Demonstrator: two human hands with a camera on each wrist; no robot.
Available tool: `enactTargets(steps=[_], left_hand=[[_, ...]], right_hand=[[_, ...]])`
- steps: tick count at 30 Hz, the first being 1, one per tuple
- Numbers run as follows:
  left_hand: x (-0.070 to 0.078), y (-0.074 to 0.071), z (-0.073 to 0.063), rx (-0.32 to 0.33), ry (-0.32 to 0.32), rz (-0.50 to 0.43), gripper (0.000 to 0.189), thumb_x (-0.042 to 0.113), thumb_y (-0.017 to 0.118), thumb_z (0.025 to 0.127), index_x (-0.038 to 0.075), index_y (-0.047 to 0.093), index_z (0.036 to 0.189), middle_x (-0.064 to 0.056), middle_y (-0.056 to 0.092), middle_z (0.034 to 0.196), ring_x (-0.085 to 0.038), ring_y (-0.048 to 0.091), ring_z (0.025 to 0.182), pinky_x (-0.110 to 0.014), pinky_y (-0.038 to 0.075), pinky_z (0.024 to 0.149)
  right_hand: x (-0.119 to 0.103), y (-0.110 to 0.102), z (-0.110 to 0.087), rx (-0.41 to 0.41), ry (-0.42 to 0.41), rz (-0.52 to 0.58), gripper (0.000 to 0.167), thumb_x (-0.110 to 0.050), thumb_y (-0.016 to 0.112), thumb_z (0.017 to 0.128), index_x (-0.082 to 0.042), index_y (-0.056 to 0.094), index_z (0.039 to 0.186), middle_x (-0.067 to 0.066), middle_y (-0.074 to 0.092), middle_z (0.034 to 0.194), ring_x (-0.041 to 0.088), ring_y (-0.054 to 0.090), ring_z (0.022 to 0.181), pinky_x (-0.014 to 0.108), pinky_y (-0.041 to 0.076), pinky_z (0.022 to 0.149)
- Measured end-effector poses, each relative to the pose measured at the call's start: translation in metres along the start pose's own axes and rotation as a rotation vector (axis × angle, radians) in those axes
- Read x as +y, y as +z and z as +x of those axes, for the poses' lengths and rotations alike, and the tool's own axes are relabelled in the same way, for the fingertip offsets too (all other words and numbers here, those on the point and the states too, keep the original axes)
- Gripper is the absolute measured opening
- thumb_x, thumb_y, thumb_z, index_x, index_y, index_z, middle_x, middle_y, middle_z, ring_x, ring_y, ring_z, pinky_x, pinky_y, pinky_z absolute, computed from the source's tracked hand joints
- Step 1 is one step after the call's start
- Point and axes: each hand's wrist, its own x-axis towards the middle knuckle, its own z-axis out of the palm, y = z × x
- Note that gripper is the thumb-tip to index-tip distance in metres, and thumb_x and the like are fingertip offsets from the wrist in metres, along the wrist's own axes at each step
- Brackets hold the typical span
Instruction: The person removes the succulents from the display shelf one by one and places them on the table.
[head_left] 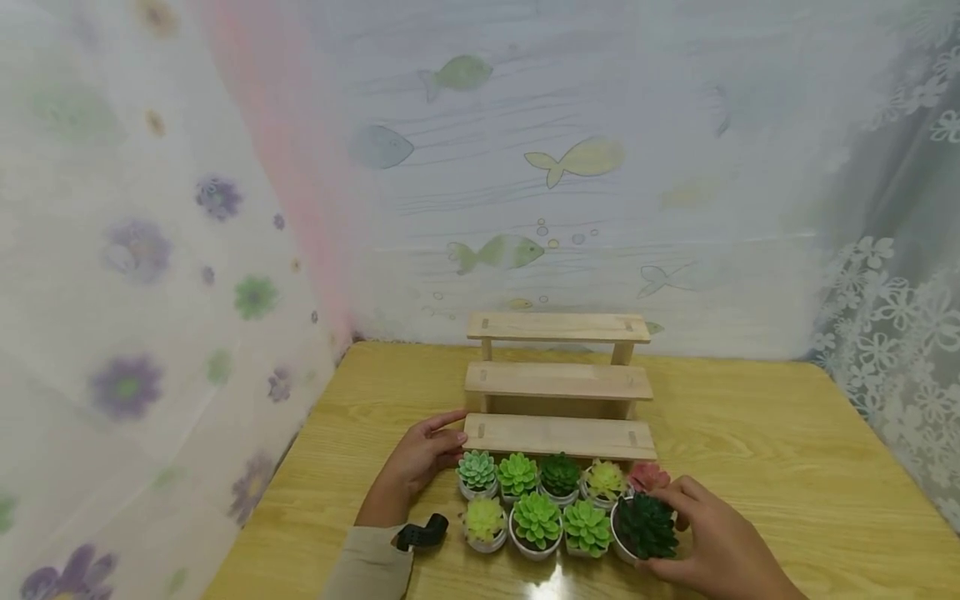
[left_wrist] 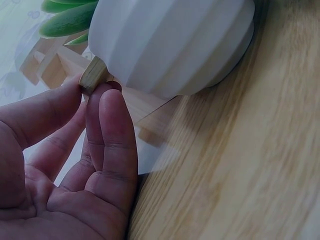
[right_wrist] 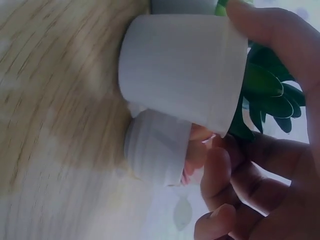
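At the left end of a stepped wooden plant stand (head_left: 558, 435), my left hand (head_left: 425, 454) pinches the lowest board between thumb and fingers; the board's end (left_wrist: 94, 75) shows in the left wrist view. My right hand (head_left: 708, 533) grips the rim of a smooth white pot with a dark green succulent (head_left: 647, 527), at the right end of the front row. In the right wrist view the thumb lies at one side of this white pot (right_wrist: 182, 72) and fingers at the other. Behind it, a pink succulent (head_left: 648, 477) sits in a ribbed white pot (right_wrist: 157, 147).
Several more potted succulents, among them a bright green one (head_left: 536, 521) and a pale yellow one (head_left: 484, 523), stand in two rows before the stand. The wood-grain table (head_left: 765, 433) meets a fish-print cloth (head_left: 750, 275) behind and a flowered cloth (head_left: 172, 333) at left.
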Motion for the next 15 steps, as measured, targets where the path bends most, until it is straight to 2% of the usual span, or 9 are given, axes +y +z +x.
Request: enactTargets(steps=[8, 15], left_hand=[[0.0028, 0.0035, 0.0048, -0.005, 0.01, -0.018, 0.061, 0.005, 0.067, 0.1, 0.005, 0.045, 0.157, 0.001, 0.072, 0.094, -0.011, 0.071, 0.078, -0.028, 0.061, 0.075], [0.0001, 0.0012, 0.0028, 0.011, 0.006, 0.005, 0.059, 0.005, 0.066, 0.1, 0.004, 0.046, 0.156, 0.0, 0.071, 0.097, -0.012, 0.071, 0.08, -0.028, 0.061, 0.075]], right_hand=[[-0.0018, -0.0017, -0.0011, -0.004, 0.095, 0.016, 0.089, -0.074, 0.085, 0.064, -0.02, 0.069, 0.133, -0.011, 0.051, 0.095, -0.003, 0.046, 0.072, 0.023, 0.041, 0.057], [-0.0072, 0.0015, -0.0043, -0.028, 0.183, 0.042, 0.091, -0.073, 0.086, 0.063, -0.018, 0.068, 0.133, -0.008, 0.05, 0.094, -0.002, 0.045, 0.07, 0.023, 0.041, 0.057]])
